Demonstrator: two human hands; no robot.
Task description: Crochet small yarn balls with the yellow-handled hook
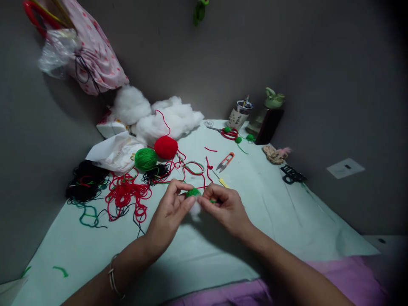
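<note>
Room: grey walls meet in a corner behind your counter (287, 221), which is covered with a pale mint sheet.
Left hand: your left hand (168, 212) reaches in from the lower left with a bangle (112, 276) on the wrist; its fingers are pinched together on the small green crochet piece (193, 192).
Right hand: your right hand (225, 206) comes in from the lower right, its thumb and fingers closed on the same green piece from the other side.
Green piece: it sits between both sets of fingertips, held just above the counter, with a tuft of white stuffing (195, 209) showing below it.
Yarn: a green yarn ball (145, 159) and a red yarn ball (165, 147) lie side by side beyond your hands; loose red yarn (126, 195) and a black yarn tangle (84, 182) spread to the left.
Stuffing pile: white fibrefill (165, 114) is heaped against the far wall.
Tools: orange thread snips (225, 161) lie just beyond your right hand, and a yellow-handled hook (221, 180) lies between them and your fingers.
Far corner: a cup of tools (239, 114) stands beside a green-lidded bottle (269, 112).
Wall: a floral bag (92, 55) hangs at the upper left.
</note>
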